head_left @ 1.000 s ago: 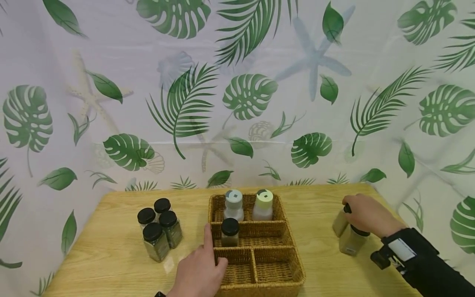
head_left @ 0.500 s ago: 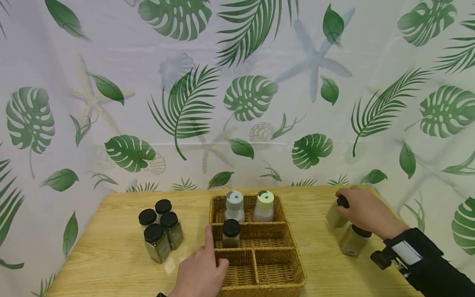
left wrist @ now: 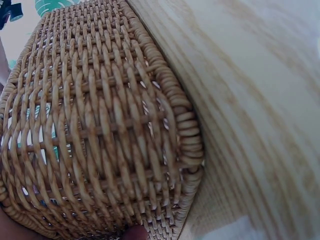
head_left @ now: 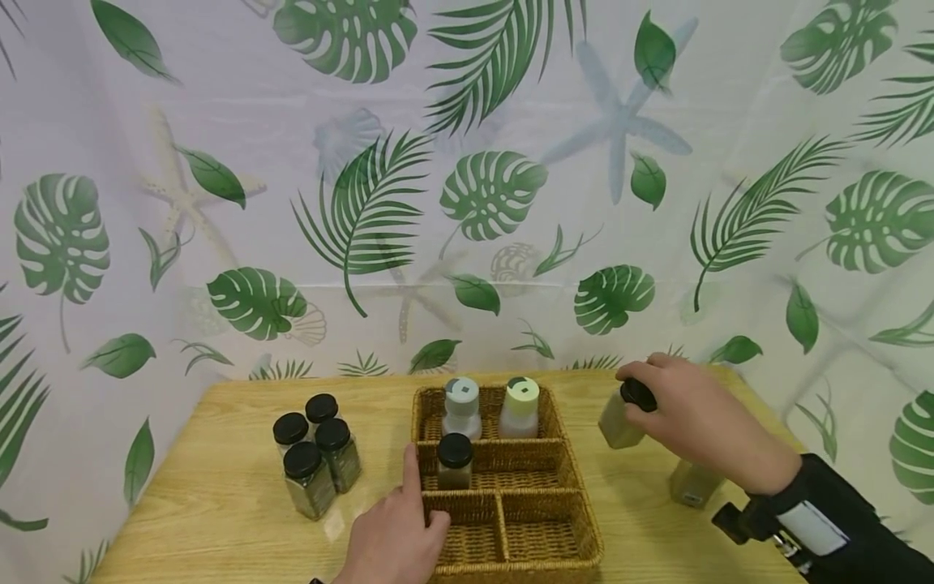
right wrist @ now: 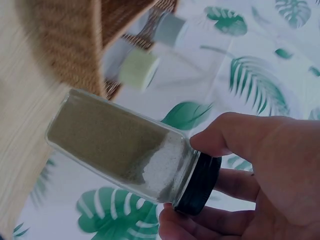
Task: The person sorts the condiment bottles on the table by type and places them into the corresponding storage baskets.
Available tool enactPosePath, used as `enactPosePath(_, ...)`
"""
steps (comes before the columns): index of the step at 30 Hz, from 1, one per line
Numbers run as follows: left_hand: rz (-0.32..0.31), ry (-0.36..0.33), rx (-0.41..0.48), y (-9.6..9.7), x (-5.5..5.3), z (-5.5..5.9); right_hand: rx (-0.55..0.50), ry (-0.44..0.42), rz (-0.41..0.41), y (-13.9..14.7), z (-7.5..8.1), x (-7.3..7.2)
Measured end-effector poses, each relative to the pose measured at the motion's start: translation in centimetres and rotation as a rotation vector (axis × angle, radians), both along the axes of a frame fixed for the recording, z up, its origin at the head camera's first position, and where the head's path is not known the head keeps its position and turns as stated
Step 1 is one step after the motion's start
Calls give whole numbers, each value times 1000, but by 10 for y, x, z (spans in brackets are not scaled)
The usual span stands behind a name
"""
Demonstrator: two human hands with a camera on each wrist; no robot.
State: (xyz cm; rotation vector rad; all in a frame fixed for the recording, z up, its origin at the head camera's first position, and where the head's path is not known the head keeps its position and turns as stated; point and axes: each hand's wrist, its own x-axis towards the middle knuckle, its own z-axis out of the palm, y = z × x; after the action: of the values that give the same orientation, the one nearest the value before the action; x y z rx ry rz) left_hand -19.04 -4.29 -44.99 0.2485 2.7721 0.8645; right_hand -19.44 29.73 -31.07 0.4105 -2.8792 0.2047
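My right hand (head_left: 682, 418) holds a glass spice jar (head_left: 619, 422) by its black lid, to the right of the wicker basket (head_left: 576, 503). In the right wrist view, this jar (right wrist: 110, 140) contains brownish-grey powder; thumb and fingers pinch its lid. Below that hand stands a second powder jar (head_left: 693, 484), its top hidden. My left hand (head_left: 397, 531) grips the basket's left wall, index finger along the rim and thumb inside. The left wrist view shows the woven outer wall (left wrist: 95, 110) and one fingertip at the bottom. A black-lidded jar (head_left: 455, 462) stands in the middle row, at left.
Two white bottles, one with a pale blue cap (head_left: 462, 391) and one with a yellow-green cap (head_left: 522, 391), stand in the back compartment. Several black-lidded jars (head_left: 314, 487) cluster on the wooden table (head_left: 219, 495) at left. A leaf-print cloth (head_left: 467, 308) hangs behind.
My right hand has carried its jar leftward, away from the other powder jar and closer to the basket. The left hand has kept its place on the basket.
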Motion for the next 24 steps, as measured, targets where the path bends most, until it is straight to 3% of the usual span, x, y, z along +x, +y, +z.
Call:
enactPosePath(13,7,-1,-13,2,1,-1,-55,-34,98,-52,8,8)
enactPosePath(24,33,5,-23,3,-1,-1,-18,-11,216,-86,-13,-1)
